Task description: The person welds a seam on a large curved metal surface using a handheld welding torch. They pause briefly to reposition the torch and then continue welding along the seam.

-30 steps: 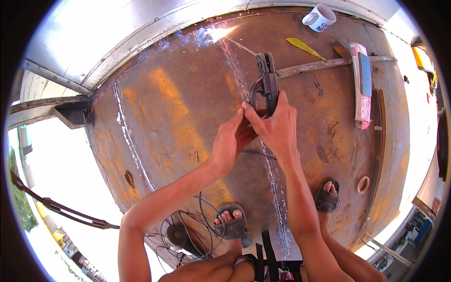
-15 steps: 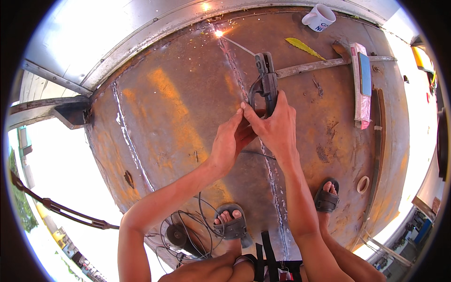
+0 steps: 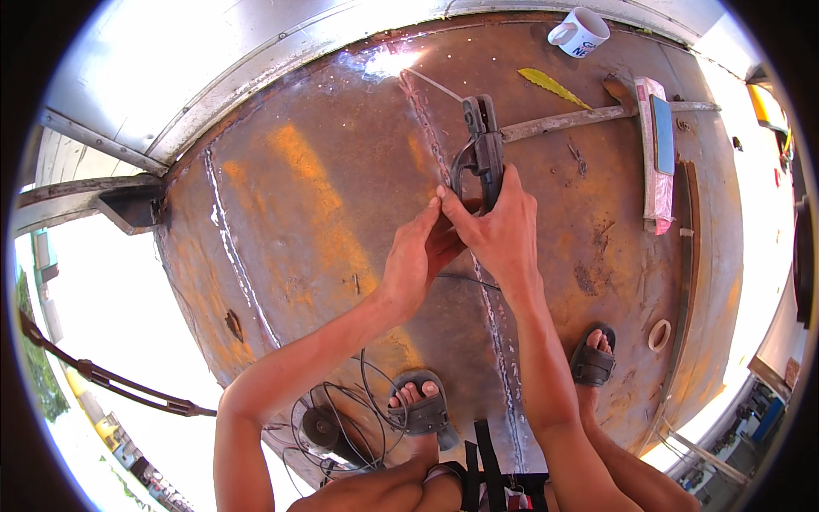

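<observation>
My right hand (image 3: 503,235) is closed round a dark electrode holder (image 3: 481,136), which points up and away. My left hand (image 3: 411,260) is closed beneath its handle, pressed against the right hand. A thin welding rod (image 3: 437,85) runs from the jaws to a bright arc (image 3: 391,61) with pale smoke, at the far end of a welded seam (image 3: 414,101) on the rusty steel plate (image 3: 324,230). The arc hides the rod's tip.
Ahead stands a metal wall (image 3: 222,60); a white mug (image 3: 580,32) and yellow leaf (image 3: 550,85) lie near it. To the right are a flat bar (image 3: 563,119), a pink pack (image 3: 657,205) with a blue object on it and a ring (image 3: 659,335). Cables (image 3: 367,401) coil beside my sandalled left foot.
The arc dimmed to a small orange spark with flying specks half a second ago and is now bright again with bluish smoke. My hands and the holder have barely moved.
</observation>
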A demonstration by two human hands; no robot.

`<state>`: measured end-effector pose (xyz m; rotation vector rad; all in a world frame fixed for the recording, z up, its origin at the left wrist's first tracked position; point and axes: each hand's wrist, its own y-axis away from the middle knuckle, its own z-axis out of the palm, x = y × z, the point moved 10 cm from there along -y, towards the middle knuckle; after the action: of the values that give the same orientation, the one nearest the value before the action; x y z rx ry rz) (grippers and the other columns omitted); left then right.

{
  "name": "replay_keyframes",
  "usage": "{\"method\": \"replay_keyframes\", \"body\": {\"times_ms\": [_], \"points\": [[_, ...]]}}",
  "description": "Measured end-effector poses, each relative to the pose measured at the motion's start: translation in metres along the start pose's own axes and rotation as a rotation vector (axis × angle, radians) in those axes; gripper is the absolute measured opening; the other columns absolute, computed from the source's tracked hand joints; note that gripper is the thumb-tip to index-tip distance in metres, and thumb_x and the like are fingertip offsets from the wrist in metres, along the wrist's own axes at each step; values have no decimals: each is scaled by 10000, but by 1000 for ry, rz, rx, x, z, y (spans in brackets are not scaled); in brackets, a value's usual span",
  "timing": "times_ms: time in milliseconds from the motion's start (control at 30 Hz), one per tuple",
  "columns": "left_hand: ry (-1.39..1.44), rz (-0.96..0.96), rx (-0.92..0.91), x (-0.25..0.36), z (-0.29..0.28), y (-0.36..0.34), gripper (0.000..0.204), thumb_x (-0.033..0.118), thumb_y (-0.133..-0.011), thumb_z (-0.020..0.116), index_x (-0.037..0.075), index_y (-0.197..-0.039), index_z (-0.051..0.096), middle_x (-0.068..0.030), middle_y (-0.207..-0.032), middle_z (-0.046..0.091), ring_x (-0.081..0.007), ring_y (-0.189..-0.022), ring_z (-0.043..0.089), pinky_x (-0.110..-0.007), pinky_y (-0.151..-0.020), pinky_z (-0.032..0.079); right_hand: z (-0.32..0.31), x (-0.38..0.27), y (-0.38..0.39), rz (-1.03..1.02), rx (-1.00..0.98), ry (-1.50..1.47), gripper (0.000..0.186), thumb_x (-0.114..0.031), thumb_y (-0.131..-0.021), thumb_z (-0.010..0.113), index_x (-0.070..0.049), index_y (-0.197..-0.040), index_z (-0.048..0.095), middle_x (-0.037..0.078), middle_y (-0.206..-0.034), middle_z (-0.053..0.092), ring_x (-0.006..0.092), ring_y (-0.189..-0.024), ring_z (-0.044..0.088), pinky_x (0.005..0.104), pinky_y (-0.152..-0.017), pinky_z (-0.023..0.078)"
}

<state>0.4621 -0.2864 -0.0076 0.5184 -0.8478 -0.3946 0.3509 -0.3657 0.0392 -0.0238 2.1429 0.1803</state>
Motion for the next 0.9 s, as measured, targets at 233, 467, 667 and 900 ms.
{"method": "replay_keyframes", "body": {"times_ms": [233,467,667,900], "points": [[0,0,-1,0,1,0,493,437,-1182,374,55,-1424,573,-121,-1450,638,-255,-1332,603,-460,-1174,443,0,0,0,3,-3,-10,495,-343,-878,890,28,-1002,586,191,-734,743,271,-667,767,379,-611,548],[13,-4,6,-2,-1,-1,496,433,-1179,385,49,-1428,574,-130,-1463,639,-260,-1340,603,-460,-1176,442,0,-1,0,-10,5,16,485,-338,-880,887,25,-1015,595,183,-724,740,278,-662,766,379,-614,547],[2,-9,10,-2,-2,-1,508,446,-1176,389,46,-1426,579,-128,-1452,645,-261,-1332,605,-456,-1173,442,1,1,0,-15,4,22,490,-347,-881,885,23,-1013,592,178,-714,733,280,-649,758,380,-608,540],[13,-1,0,-1,0,0,508,450,-1175,396,47,-1424,578,-122,-1436,652,-258,-1313,611,-454,-1166,446,0,-1,1,-2,0,15,493,-350,-879,887,21,-999,585,182,-710,727,267,-648,755,380,-604,536]]}}
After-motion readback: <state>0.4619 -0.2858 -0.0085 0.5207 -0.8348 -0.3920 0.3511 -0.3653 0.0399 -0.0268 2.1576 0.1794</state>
